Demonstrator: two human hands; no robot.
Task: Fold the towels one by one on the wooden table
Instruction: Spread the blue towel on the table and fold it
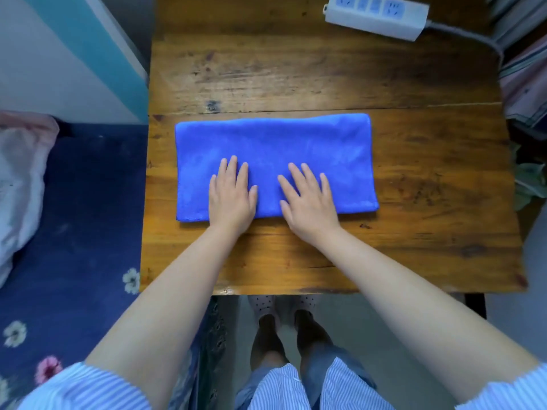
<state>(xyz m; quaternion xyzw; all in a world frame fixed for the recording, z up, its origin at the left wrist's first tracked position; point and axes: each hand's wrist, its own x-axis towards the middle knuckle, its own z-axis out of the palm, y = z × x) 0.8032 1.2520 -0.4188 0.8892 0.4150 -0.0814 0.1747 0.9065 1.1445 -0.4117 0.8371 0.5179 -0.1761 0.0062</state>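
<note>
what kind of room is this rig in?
Most likely a bedroom or dorm room: a bed with a floral navy sheet beside a worn wooden table, a power strip on it, and a blue towel under both hands.

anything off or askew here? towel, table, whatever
Nothing stands out. The blue towel lies flat and roughly square to the wooden table, folded into a long strip, with the left hand and right hand pressing flat on it. A power strip sits at the far edge.
</note>
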